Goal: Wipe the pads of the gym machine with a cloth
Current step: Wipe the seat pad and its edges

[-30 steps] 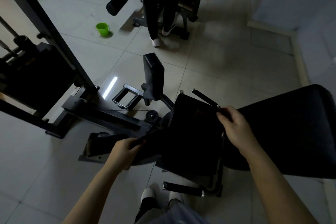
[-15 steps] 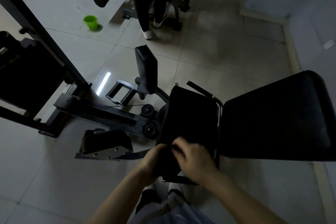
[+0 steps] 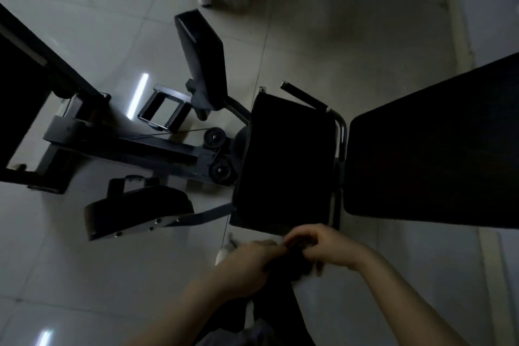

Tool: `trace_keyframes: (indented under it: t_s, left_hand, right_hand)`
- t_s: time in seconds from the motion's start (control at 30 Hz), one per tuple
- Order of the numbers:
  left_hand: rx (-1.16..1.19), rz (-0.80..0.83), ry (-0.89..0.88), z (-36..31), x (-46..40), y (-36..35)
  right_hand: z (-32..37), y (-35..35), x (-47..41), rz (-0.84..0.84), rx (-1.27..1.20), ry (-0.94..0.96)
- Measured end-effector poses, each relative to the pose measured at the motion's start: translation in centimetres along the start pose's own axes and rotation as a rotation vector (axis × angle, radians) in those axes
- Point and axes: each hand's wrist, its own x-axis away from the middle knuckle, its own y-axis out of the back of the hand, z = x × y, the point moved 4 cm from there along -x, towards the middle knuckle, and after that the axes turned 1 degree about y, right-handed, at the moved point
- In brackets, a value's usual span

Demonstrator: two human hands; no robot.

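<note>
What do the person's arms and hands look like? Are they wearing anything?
Both forearms are bare, with no sleeves showing. The left hand and right hand wear no gloves. No watch, ring or bracelet can be made out, though the picture is dim and a bit blurry.

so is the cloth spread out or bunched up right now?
Bunched. The dark cloth sits gathered between the left hand and right hand, both fingers curled on it, below the seat pad.

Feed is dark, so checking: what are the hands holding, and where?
Both the left hand and right hand grip a bunched dark cloth between them; which part cannot be told.
</note>
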Motion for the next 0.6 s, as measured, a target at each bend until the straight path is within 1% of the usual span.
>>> trace_keyframes:
  t_s: [0.03, 0.07, 0.1, 0.17, 0.2, 0.23, 0.27, 0.3, 0.33, 0.37, 0.4, 0.43, 0.5, 0.57, 0.6]
  left_hand:
    - [0.031, -0.047, -0.002, 1.0, -0.3, -0.1]
    - [0.112, -0.08, 0.03, 2.1, -0.6, -0.1]
    - [0.26, -0.101, 0.092, 3.6, -0.9, -0.1]
    - [0.619, -0.179, 0.252, 6.7, -1.9, -0.4]
    - [0.732, -0.251, 0.316, 7.8, -2.6, 0.0]
    - [0.807, -0.367, 0.375, 9.5, -3.5, 0.5]
    - [0.849, -0.493, 0.433, 11.3, -4.4, 1.1]
    - [0.863, -0.61, 0.493, 12.7, -4.9, 1.9]
    - [0.852, -0.697, 0.55, 14.7, -5.5, 2.4]
    - [0.826, -0.749, 0.58, 15.7, -5.7, 3.0]
    - [0.803, -0.767, 0.588, 16.9, -5.9, 3.2]
    - [0.787, -0.755, 0.598, 17.9, -5.9, 3.1]
    - [0.784, -0.694, 0.587, 19.1, -6.1, 2.5]
    - [0.857, -0.643, 0.583, 19.5, -6.4, 1.9]
    - [0.931, -0.611, 0.589, 19.4, -6.7, 1.5]
  right_hand:
    - [-0.5, 0.5, -0.3, 0.009, 0.024, -0.029]
    - [-0.8, 1.1, -0.8, -0.019, 0.035, -0.038]
    - [-1.2, 1.9, -1.7, -0.094, 0.054, -0.027]
    - [-1.6, 3.4, -4.6, -0.363, 0.094, 0.036]
    - [-1.5, 3.8, -6.4, -0.521, 0.119, 0.09]
    - [-1.4, 3.9, -8.4, -0.67, 0.142, 0.149]
    - [-1.5, 3.5, -10.6, -0.777, 0.151, 0.191]
    - [-1.7, 2.7, -12.5, -0.836, 0.169, 0.215]
    - [-2.6, 1.6, -15.0, -0.856, 0.227, 0.212]
    - [-3.5, 0.4, -16.8, -0.856, 0.349, 0.181]
    - [-4.6, -1.1, -18.5, -0.838, 0.5, 0.154]
    - [-5.7, -2.6, -19.9, -0.814, 0.624, 0.127]
    - [-7.1, -4.1, -21.2, -0.822, 0.743, 0.102]
    - [-7.5, -4.3, -21.8, -0.856, 0.856, 0.151]
    - [-7.4, -4.3, -22.1, -0.84, 0.925, 0.191]
